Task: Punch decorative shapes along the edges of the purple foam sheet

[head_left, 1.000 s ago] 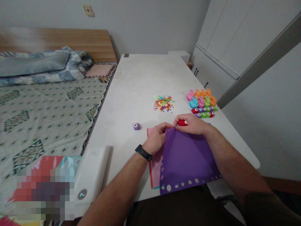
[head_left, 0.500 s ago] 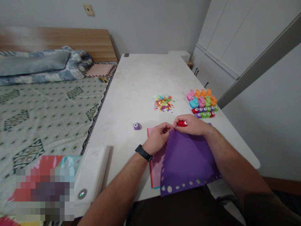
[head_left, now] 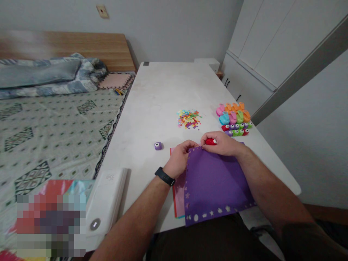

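Observation:
A purple sheet of paper [head_left: 214, 181] with small shapes punched along its left and bottom borders lies tilted over pink and red sheets [head_left: 178, 197]. My left hand [head_left: 182, 155] pinches its top left edge; the fingertips are partly behind the paper. My right hand [head_left: 221, 144] is closed round a red craft punch [head_left: 211, 141] at the top edge of the purple sheet. Whether the paper sits inside the punch is hidden by the fingers. To the left, a small purple punch [head_left: 158, 145] stands on the white table [head_left: 168, 87].
A pile of colourful paper cut-outs [head_left: 189, 119] lies beyond my hands. Several coloured punches [head_left: 235, 117] stand in rows at the right edge. A white machine [head_left: 107, 201] occupies the near left corner. A bed [head_left: 59, 119] adjoins the table's left side, with a cabinet [head_left: 255, 50] on the right.
My left hand has shifted slightly left, and the purple sheet's top left corner has moved with it, spreading flatter. My right hand stays nearly in place with the red punch.

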The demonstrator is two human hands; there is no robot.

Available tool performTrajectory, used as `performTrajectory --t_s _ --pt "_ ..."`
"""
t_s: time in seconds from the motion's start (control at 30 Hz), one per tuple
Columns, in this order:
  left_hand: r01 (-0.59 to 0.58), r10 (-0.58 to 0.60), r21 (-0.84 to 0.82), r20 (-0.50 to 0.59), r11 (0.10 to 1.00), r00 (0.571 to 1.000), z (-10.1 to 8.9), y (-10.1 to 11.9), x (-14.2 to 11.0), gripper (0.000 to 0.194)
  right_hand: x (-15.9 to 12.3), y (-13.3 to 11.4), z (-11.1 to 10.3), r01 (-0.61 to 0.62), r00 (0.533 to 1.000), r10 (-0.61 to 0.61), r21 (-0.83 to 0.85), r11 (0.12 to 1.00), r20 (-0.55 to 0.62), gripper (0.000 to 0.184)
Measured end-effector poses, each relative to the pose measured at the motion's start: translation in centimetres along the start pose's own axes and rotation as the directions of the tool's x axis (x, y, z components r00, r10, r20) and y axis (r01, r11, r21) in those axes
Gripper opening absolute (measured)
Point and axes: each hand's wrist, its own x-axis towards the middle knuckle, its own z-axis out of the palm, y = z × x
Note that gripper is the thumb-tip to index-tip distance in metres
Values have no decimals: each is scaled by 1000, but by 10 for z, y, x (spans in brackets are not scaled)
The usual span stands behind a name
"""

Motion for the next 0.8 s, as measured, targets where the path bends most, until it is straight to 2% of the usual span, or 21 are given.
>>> performTrajectory --t_s 0.17,0.4,0.8 --pt "-13 14 7 -78 1000 997 1 -2 3 35 0 2 1 2 1000 -2 12 1000 10 17" --pt "2 1 34 -91 999 996 -1 -8 7 36 3 5 5 -16 997 13 -40 999 -81 20" --pt "17 -9 83 -97 996 995 0 -3 5 35 6 4 10 11 993 -24 -109 994 -114 13"
